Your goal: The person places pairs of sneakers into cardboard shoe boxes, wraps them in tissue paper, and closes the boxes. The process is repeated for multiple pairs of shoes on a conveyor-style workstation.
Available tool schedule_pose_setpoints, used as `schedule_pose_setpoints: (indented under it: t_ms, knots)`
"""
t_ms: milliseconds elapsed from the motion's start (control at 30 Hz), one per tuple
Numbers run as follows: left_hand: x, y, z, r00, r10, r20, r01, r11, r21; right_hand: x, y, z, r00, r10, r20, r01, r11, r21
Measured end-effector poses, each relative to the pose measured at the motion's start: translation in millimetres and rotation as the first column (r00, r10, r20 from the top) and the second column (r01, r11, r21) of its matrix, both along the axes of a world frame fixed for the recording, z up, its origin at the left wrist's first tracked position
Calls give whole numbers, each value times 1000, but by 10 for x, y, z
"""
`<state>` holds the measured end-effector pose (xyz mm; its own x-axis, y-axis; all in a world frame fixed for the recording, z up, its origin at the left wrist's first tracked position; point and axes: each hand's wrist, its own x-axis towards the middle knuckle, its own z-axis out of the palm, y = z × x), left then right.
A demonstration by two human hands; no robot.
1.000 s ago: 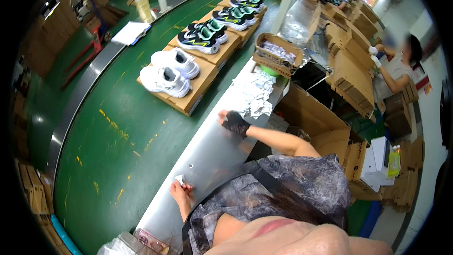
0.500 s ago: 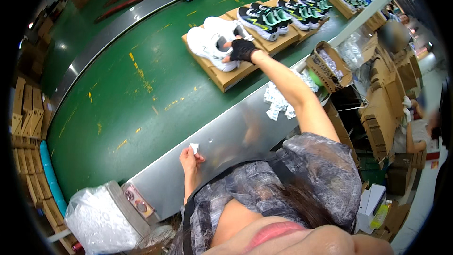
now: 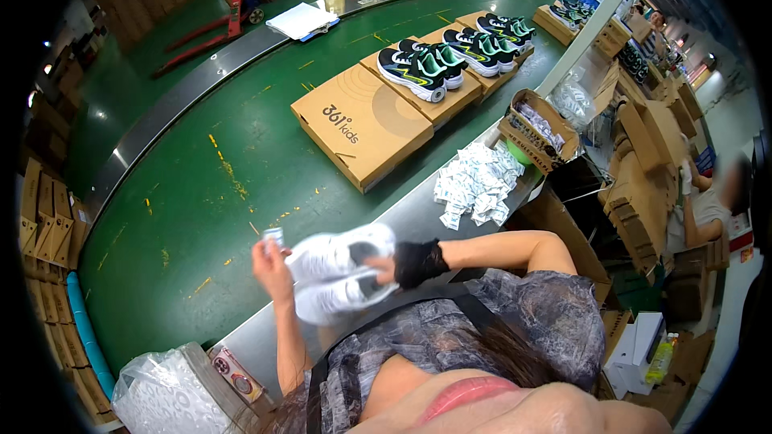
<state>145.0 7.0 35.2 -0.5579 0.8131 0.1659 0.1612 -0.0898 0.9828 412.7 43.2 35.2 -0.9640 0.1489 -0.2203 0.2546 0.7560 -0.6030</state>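
Moved: white shoes (image 3: 342, 273) now off the box, drawn in close to the chest.
Right hand (image 3: 402, 264): elbow bent, fingers clamped on both shoes.
Left hand (image 3: 272, 261): raised, pinching small packet (image 3: 274, 236) just left of the shoes.
Beyond: bare cardboard box (image 3: 362, 122) on green belt (image 3: 185, 193).

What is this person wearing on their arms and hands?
The right hand wears a short black glove or wrist wrap reaching just past the wrist; the forearm above it is bare. The left hand and forearm are bare. No sleeves reach the forearms.
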Motion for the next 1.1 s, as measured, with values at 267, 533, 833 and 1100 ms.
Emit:
schedule_pose_setpoints:
  t_ms: [267, 533, 833, 1100]
  knots:
    - [269, 218, -1022, 918, -395, 10, 326, 744, -583, -260, 1133, 27, 902, -387, -190, 430, 840, 330]
    - [337, 207, -1115, 950, -302, 85, 307, 836, -454, -128, 1693, -679, 797, -475, -373, 563, 359, 745]
    - [477, 340, -154, 965, 149, -216, -146, 989, 32, -502, 496, 477, 575, -538, -616, 727, 682, 83]
    - [-321, -172, -473, 814, -348, -465, 64, 850, -523, 26, 443, -158, -175, -983, 59, 537, -145, -831]
